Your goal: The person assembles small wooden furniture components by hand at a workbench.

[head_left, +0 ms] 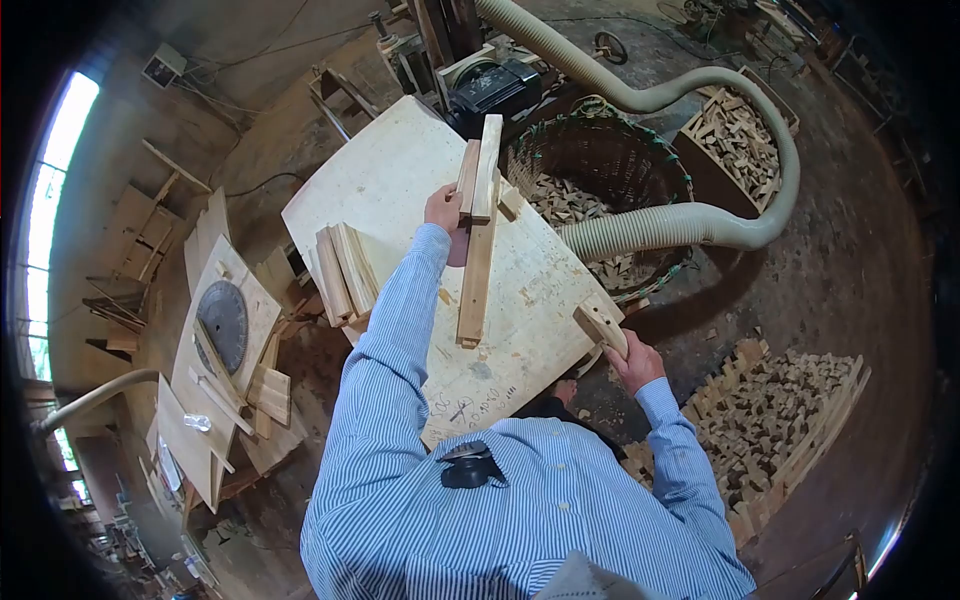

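Note:
My left hand (pixel 443 207) is closed against a short wooden strip (pixel 467 180) on the pale worktable (pixel 380 160). A longer light strip (pixel 488 165) stands right beside that strip, and a wooden rail (pixel 475 290) runs from them toward me. At the table's right edge, my right hand (pixel 637 362) grips a wooden piece with small dark holes (pixel 600 328), fingers wrapped round its near end. A small stack of wooden strips (pixel 345 275) lies on the table left of my left forearm. My left fingertips are partly hidden.
A black motor (pixel 495 95) stands behind the table. A wicker basket (pixel 640 140) of offcuts and a ribbed hose (pixel 660 228) are on the right. Piled wood blocks (pixel 770 420) lie on the floor. On the left, boards hold a round saw blade (pixel 222 325).

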A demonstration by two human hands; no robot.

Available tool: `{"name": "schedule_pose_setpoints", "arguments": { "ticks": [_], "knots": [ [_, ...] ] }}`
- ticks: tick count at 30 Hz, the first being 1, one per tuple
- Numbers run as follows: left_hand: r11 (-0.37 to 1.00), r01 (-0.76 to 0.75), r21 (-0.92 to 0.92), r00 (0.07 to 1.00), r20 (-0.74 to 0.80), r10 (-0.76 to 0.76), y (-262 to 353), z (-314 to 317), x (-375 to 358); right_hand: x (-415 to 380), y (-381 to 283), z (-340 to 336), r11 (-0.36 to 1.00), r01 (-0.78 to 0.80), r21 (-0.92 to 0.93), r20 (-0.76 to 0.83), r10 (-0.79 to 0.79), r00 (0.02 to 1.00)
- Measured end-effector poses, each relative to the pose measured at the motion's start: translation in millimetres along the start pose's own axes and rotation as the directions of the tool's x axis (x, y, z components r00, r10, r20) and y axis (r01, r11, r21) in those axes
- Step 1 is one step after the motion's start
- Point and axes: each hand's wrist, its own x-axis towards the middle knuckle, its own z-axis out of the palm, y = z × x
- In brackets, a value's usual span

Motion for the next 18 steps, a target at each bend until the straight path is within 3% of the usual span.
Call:
{"name": "schedule_pose_setpoints", "arguments": {
  "ticks": [2,4,8,10,18],
  "knots": [
    [1.0,0.002,0.007,1.0,0.01,-0.002,4,0,-2,0,-1,-2,1.0,0.003,0.01,0.002,-0.003,1.0],
    [0.961,-0.09,0.263,0.995,-0.007,0.095,15,-2,-8,1,-2,-2,1.0,-0.02,-0.003,0.026,0.02,0.999],
    [0.908,-0.112,0.403,0.993,0.024,0.112,24,-4,-9,1,-2,-5,1.0,-0.017,0.012,0.029,0.017,0.999],
    [0.767,-0.135,0.628,0.989,0.043,0.139,21,-4,-6,1,-1,-4,1.0,-0.006,0.019,0.027,0.005,1.0],
    [0.739,-0.109,0.665,0.987,-0.017,0.161,38,6,3,2,2,-4,1.0,-0.023,0.014,0.089,0.021,0.996]
  ]
}}
